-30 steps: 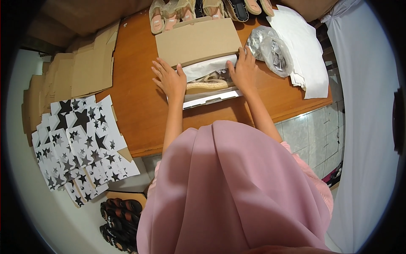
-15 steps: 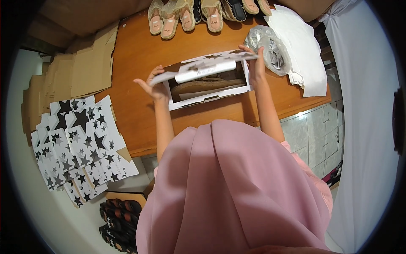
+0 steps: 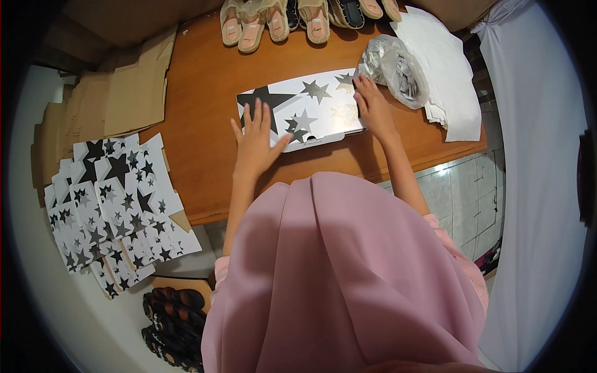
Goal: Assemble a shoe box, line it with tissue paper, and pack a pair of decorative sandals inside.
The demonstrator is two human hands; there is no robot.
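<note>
A white shoebox (image 3: pixel 333 102) printed with black and grey stars lies on the brown table, its lid down over the contents. My left hand (image 3: pixel 256 138) rests on the lid's left part, fingers spread flat. At the box's right end, my right hand (image 3: pixel 374 107) lies along the edge with fingers stretched out. Nothing is gripped in either hand. Whatever the box holds is hidden under the lid. A small tab sticks out slightly at the front edge.
Several beige and black slip-on shoes (image 3: pixel 314 25) line the table's far edge. A clear bag of silvery packets (image 3: pixel 404 78) and white paper sheets (image 3: pixel 457 93) lie at right. Brown cardboard (image 3: pixel 137 93) and star-printed card sheets (image 3: pixel 118 211) are stacked left. Black sandals (image 3: pixel 174 317) sit lower left.
The box lid has come down, covering the shoe seen inside before. Both hands have moved from the lid's raised edge to lie on top and at the right end.
</note>
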